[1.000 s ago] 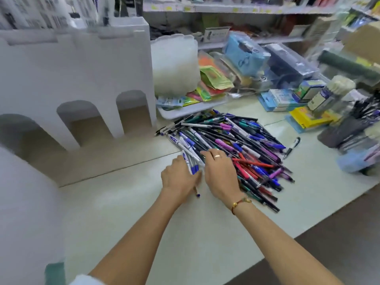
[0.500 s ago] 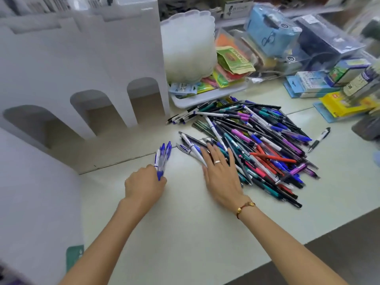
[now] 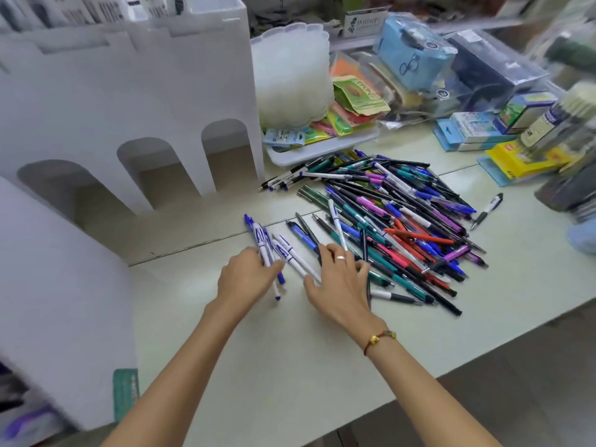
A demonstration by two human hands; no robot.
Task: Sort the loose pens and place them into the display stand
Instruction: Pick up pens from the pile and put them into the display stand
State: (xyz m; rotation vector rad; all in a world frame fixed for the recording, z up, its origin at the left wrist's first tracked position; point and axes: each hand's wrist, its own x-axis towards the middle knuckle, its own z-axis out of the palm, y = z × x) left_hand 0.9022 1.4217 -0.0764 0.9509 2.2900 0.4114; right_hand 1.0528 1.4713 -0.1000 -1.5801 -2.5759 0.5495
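pens in grip: white-and-blue bunch (image 3: 264, 245), held slanted in left grip (image 3: 246, 275)
loose pens: mixed-colour heap (image 3: 396, 221), right of that grip
display stand: white, arched slots (image 3: 180, 91), behind grip

Even, bright overhead light; soft shadows under hands. Wide-angle warp at edges, motion blur top right & far left; centre sharp.

One head view only, worn high; I see it looking forward and down, close over the desk (image 3: 290, 366), both forearms entering from the bottom edge, wide-angle bending the margins.
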